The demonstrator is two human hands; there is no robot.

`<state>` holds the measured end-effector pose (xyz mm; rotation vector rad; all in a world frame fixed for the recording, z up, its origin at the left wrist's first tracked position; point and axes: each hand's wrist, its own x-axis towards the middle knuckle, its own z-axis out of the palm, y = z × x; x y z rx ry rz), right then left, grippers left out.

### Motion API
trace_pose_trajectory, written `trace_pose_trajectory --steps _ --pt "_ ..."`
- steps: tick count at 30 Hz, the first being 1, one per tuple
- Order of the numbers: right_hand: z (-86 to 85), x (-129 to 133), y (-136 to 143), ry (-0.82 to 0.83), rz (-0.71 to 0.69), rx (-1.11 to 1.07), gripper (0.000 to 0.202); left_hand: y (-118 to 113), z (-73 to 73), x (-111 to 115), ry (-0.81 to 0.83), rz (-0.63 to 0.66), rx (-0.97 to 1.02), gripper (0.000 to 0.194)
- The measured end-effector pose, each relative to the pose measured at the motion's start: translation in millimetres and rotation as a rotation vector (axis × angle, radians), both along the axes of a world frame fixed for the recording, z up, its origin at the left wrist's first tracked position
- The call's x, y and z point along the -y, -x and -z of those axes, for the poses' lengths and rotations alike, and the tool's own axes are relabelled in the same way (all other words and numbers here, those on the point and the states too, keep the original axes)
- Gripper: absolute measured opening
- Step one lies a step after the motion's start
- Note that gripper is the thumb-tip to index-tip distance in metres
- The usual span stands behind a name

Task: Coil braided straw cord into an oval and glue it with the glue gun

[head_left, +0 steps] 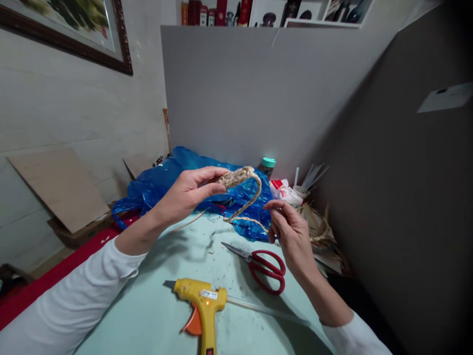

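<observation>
My left hand (197, 190) pinches a flat, thick piece of coiled straw braid (238, 178) between thumb and fingers, above the table. From the coil's far end, a loose length of the same pale braid (254, 197) loops down and runs right to my right hand (290, 231). The fingers of that hand are closed around the braid's end, which they partly hide. Below lie scissors (264, 268) with red handles, their blades pointing left. Nearer to me rests a yellow glue gun (201, 301) with an orange trigger and a clear glue stick (258, 309) sticking out of its back.
A crumpled blue plastic bag (158, 180) covers the table's back. Behind it stands a jar with a mint lid (268, 161). At right are dry husks (318, 224) and white sticks (312, 177). Cardboard (59, 190) leans at left; a grey panel (251, 93) closes off the back.
</observation>
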<state>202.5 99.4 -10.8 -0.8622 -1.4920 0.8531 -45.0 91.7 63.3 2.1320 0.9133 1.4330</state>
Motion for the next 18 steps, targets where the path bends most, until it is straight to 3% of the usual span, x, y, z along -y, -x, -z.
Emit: trace_pose_trajectory --steps 3,8,10,13,16,18 --pt "-11.7 -4 2 -0.026 -0.083 0.007 0.02 3 -2.2 5 -0.089 0.004 -0.113 0.023" --pt "-33.1 4 7 0.031 -0.478 0.096 0.043 9 -8.3 10 -0.304 -0.006 -0.252 0.024" --pt "-39.4 11 7 0.073 -0.55 0.13 0.041 12 -9.7 11 -0.408 0.007 -0.289 0.026" --pt "-50.9 19 -3 0.053 -0.434 0.15 0.023 14 -11.6 13 -0.519 -0.006 -0.367 0.026" --pt "-70.5 22 -21 -0.172 -0.172 0.24 0.015 14 -13.0 19 -0.595 -0.068 -0.465 0.025" --pt "-87.2 23 -32 -0.311 -0.072 0.329 0.017 12 -13.3 23 -0.619 -0.1 -0.52 0.024"
